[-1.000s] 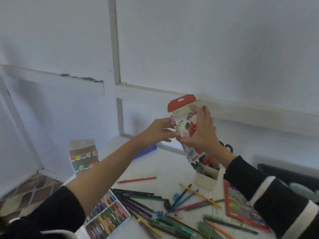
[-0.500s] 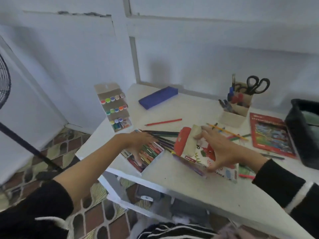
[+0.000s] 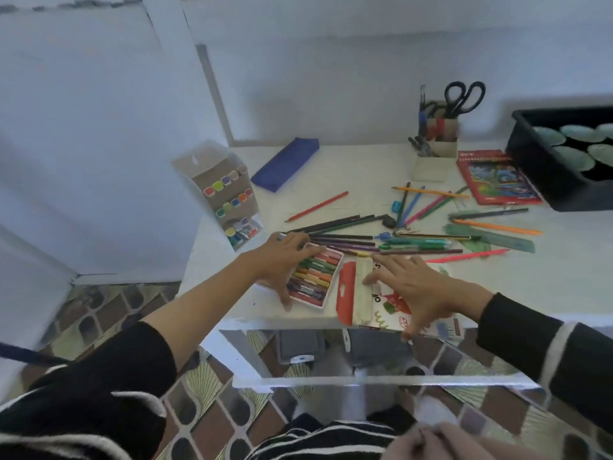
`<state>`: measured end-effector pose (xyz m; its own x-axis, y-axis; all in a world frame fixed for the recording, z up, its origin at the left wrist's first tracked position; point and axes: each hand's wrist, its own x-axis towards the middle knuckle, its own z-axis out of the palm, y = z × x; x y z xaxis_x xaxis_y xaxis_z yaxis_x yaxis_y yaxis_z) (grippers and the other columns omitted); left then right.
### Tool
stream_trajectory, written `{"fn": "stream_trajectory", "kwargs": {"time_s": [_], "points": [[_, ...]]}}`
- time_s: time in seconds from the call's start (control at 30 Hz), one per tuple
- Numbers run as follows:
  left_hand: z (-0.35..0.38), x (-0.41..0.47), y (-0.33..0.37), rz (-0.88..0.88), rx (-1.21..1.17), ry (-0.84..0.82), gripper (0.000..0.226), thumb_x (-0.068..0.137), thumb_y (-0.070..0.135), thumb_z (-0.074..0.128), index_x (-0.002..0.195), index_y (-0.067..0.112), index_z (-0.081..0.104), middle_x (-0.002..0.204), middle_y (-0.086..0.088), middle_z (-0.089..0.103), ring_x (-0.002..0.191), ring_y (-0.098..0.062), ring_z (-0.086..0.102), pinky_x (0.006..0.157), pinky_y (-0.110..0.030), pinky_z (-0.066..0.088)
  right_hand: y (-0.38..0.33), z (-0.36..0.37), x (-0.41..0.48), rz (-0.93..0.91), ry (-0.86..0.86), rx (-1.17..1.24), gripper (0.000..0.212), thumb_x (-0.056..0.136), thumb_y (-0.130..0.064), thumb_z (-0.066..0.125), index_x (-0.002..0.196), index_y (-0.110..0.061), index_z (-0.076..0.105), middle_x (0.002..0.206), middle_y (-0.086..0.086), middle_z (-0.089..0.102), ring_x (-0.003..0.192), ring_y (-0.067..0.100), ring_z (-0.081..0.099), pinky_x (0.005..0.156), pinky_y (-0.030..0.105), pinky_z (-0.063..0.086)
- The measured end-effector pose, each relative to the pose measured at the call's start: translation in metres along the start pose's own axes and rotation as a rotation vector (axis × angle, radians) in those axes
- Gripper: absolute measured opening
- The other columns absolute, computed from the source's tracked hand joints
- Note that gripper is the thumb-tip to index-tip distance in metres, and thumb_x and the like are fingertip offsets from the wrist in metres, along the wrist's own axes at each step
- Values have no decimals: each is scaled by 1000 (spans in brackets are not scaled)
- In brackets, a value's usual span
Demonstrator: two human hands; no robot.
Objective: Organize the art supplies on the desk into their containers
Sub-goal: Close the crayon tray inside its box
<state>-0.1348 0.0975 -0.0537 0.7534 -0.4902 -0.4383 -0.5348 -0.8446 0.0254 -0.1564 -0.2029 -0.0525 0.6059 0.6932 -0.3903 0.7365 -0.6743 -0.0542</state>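
Lettering on the pastel sleeve (image 3: 349,293), just right of the pastel tray (image 3: 316,277) at the bench (image 3: 365,180) edge, blurs, perhaps "O", under the flat, spread right hand (image 3: 423,287); left hand (image 3: 282,260) lies wide across the tray.

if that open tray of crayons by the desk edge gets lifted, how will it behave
The crayon tray looks thin and lidless, so it may flex and spill sticks if tilted. It lies near the desk edge, so a push toward the person could slide it off.
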Motion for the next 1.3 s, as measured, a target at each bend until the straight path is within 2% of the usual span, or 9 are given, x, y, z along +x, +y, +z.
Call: {"fn": "stream_trajectory", "kwargs": {"time_s": [0.27, 0.53, 0.77, 0.9, 0.97, 1.1, 1.3], "points": [[6, 1, -9, 70, -33, 47, 130, 54, 63, 81, 149, 29, -2, 149, -5, 8, 138, -25, 8, 117, -46, 7, -16, 8, 5, 89, 20, -5, 108, 52, -76, 69, 138, -40, 14, 155, -1, -9, 140, 25, 3, 110, 50, 21], [13, 5, -9, 54, -60, 35, 130, 52, 63, 80, 146, 25, -1, 151, -2, 11, 140, -23, 13, 115, -54, 11, -19, 13, 3, 96, 11, 11, 108, 54, -75, 68, 141, -40, 13, 156, 0, -14, 142, 25, -4, 111, 50, 13], [16, -3, -13, 103, -187, 125, 123, 58, 54, 83, 147, 20, 5, 149, -3, 15, 137, -18, 13, 117, -44, 11, -17, 11, 4, 91, 22, 43, 107, 56, -70, 72, 141, -41, 14, 157, -2, -12, 143, 21, -5, 113, 45, 8], [16, -4, -15, 122, -243, 144, 126, 51, 62, 76, 146, 20, 6, 148, -2, 16, 137, -17, 14, 117, -41, 14, -16, 14, 7, 102, 30, 39, 109, 54, -71, 72, 140, -42, 11, 157, -2, -11, 143, 21, -4, 113, 45, 9], [14, -3, -13, 117, -222, 149, 126, 49, 68, 69, 147, 20, 7, 148, -2, 16, 136, -17, 16, 117, -43, 16, -17, 14, 7, 106, 44, 41, 111, 54, -71, 72, 140, -41, 8, 157, 0, -10, 143, 22, -4, 113, 44, 8], [13, 5, -2, 123, -143, 128, 124, 57, 63, 77, 149, 17, 7, 150, -5, 17, 137, -20, 17, 116, -45, 16, -24, 12, 10, 84, 81, 64, 110, 55, -69, 73, 140, -37, 10, 157, 2, -8, 143, 21, -6, 114, 40, 3], [16, 7, 6, 110, -60, 136, 126, 59, 66, 75, 149, 14, 6, 150, -6, 17, 136, -22, 18, 117, -44, 14, -27, 18, 14, 87, 119, 136, 109, 57, -67, 74, 140, -35, 12, 155, 2, -2, 141, 19, -5, 114, 38, 4]]}}
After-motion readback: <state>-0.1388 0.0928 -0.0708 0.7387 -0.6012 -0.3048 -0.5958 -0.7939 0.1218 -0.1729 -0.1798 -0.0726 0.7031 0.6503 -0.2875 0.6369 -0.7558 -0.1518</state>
